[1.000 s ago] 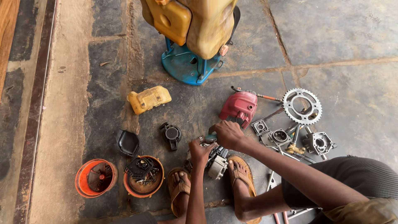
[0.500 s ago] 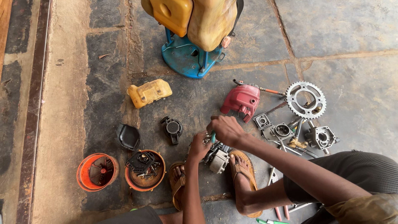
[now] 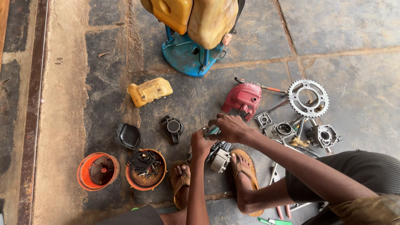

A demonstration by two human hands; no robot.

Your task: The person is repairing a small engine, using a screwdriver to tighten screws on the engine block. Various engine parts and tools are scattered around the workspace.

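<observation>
sprocket (image 3: 308, 98) right of cover (image 3: 243, 99) | bowls (image 3: 146, 170) left of sandals (image 3: 243, 166)

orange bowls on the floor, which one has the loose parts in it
The right-hand orange bowl, beside the sandalled foot, holds a black part and small hardware. The left orange bowl shows only its fixed centre piece.

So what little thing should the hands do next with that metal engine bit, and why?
Probably keep the left hand steadying the small engine part while the right hand works the teal-handled tool on its top. Both hands meet there, and the part sits loose on the floor between the sandalled feet.
</observation>
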